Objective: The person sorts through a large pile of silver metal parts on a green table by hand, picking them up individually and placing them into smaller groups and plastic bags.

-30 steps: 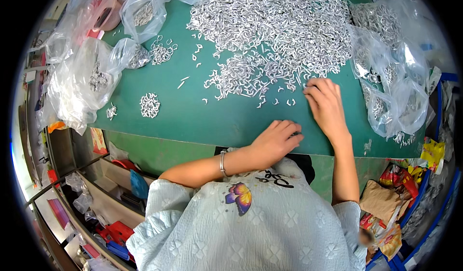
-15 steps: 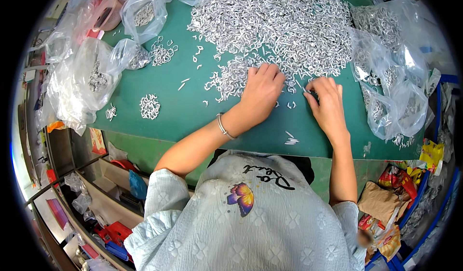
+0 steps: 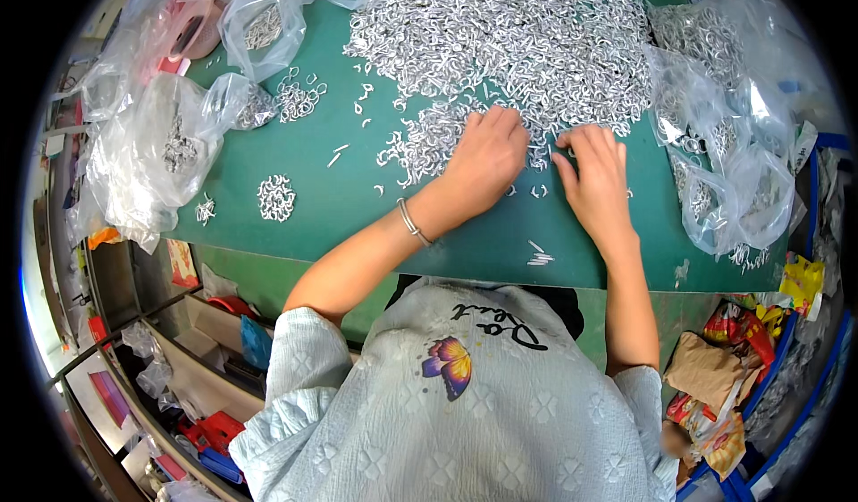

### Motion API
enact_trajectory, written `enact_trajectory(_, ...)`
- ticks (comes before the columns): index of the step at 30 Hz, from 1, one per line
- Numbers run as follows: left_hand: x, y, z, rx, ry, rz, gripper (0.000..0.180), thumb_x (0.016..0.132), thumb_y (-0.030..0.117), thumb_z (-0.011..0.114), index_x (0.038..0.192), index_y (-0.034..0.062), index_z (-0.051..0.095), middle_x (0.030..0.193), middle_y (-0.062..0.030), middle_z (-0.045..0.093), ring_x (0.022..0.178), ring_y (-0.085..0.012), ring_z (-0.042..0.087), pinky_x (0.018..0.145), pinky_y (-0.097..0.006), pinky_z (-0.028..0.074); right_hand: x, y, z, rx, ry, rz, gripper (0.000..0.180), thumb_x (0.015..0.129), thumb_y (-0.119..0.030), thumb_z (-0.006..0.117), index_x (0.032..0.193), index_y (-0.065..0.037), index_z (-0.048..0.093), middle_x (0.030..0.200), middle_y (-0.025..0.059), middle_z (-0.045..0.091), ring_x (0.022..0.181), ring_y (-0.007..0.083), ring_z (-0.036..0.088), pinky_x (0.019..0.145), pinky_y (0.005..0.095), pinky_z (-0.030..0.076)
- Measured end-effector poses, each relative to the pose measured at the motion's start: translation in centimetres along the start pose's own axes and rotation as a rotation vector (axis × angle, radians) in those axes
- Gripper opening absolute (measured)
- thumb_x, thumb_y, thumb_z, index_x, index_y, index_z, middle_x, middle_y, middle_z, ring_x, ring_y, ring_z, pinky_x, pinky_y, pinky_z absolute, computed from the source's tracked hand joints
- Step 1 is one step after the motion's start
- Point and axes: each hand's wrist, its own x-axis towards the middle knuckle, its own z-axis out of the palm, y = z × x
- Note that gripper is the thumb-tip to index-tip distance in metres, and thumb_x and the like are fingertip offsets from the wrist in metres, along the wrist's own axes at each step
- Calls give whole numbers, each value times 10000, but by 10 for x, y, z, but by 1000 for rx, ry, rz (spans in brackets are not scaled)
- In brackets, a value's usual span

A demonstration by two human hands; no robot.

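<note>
A broad heap of small curved silver metal pieces (image 3: 500, 28) covers the far middle of the green table, and a smaller mound (image 3: 424, 144) spreads at its near edge. My left hand (image 3: 490, 158) rests at the right side of that mound. Its fingers are bent down and pressed together, their tips hidden, so whatever they hold cannot be made out. Just to the right, my right hand (image 3: 597, 176) is over the heap's near edge, thumb apart from the bent fingers; nothing shows between them. A few loose curved pieces (image 3: 539, 192) lie between the hands.
Short silver rods (image 3: 540, 258) lie near the table's front edge. Two small piles, one round (image 3: 276, 198) and one of linked rings (image 3: 299, 97), sit to the left. Clear plastic bags (image 3: 147, 162) of parts stand at left; more bags (image 3: 737, 180) are at right.
My right hand has shifted slightly up and left, and the thin rod seen at its fingertips no longer shows. My left hand stays nearly in place, turned slightly.
</note>
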Motion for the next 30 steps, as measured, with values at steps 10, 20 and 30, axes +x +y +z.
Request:
enact_trajectory(10,-49,52,-23,-231,-70,-73,198,769,16,672,940,41,576,946,-110,520,867,-297,511,744,-393,402,-30,-4,-20,-14,-154,-19,134,766,-28,687,857,-31,588,957,94,514,942,279,485,798,380,367)
enact_trajectory(20,-54,66,-6,-365,-64,-43,305,786,9,640,1087,6,599,1104,-124,558,972,-286,532,803,-364,418,-54,6,-36,120,-39,144,142,767,-19,691,864,-34,587,895,99,549,861,304,525,746,384,390)
enact_trajectory(30,-63,74,-12,-568,-141,-164,349,815,-34,615,1160,5,583,1150,-151,544,1012,-339,554,869,-417,460,-59,-9,-30,123,-27,134,148,776,3,676,900,-29,601,868,96,561,873,289,534,743,395,399)
